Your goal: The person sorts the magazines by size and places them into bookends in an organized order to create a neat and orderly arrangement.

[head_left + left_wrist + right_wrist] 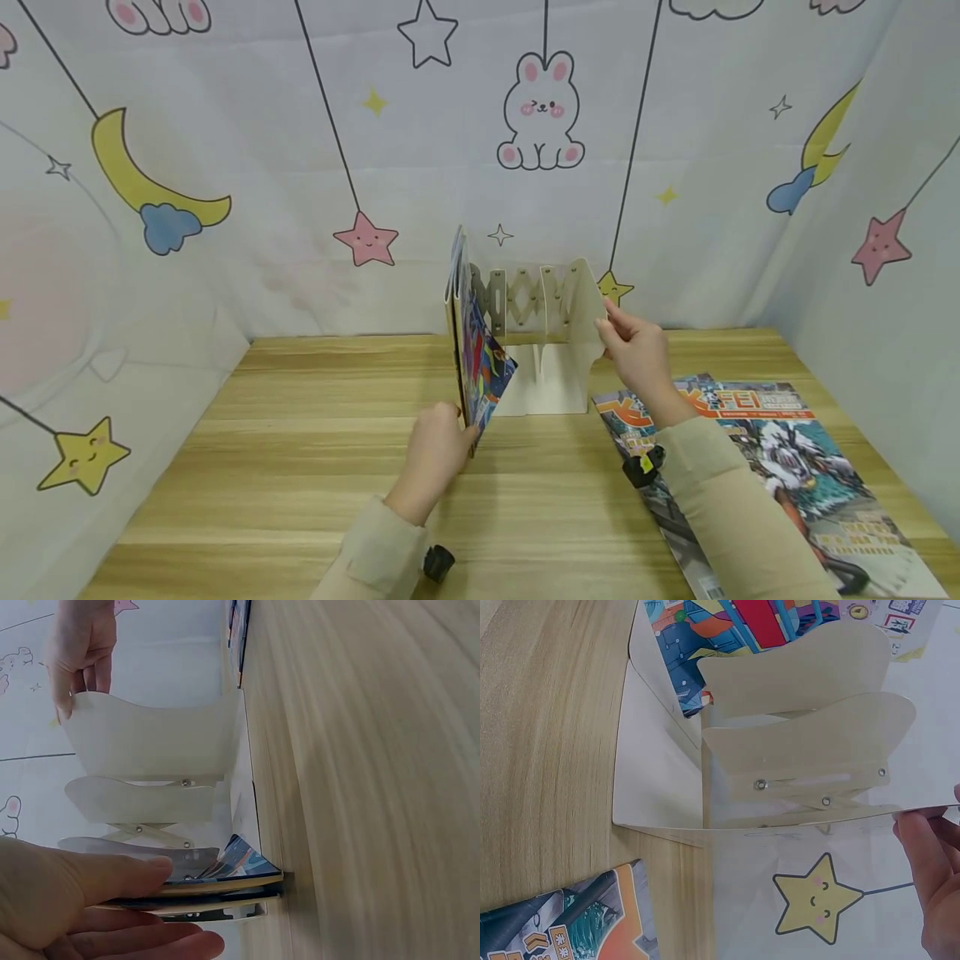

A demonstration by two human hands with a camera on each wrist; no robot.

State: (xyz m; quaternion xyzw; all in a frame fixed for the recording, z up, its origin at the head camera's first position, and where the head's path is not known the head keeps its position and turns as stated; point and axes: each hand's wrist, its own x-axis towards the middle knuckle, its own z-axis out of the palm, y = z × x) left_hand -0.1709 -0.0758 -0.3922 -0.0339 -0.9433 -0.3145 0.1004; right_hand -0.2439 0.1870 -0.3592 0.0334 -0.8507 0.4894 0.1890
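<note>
A cream metal expandable bookend (555,379) with upright dividers and a folding lattice back stands near the wall. Several colourful magazines (480,367) stand upright at its left end, and one cover bends outward at the lower corner. My left hand (438,450) holds their near edge, with the thumb (135,876) on one side and the fingers on the other. At the opposite end, my right hand (639,354) pinches the edge of the right end panel (780,822). The fingers behind that panel are partly hidden.
Two more magazines (795,450) lie overlapping on the wooden table (300,433) at the right, partly beneath my right forearm. A white cloth (285,275) printed with stars, moons and rabbits hangs behind and along both sides.
</note>
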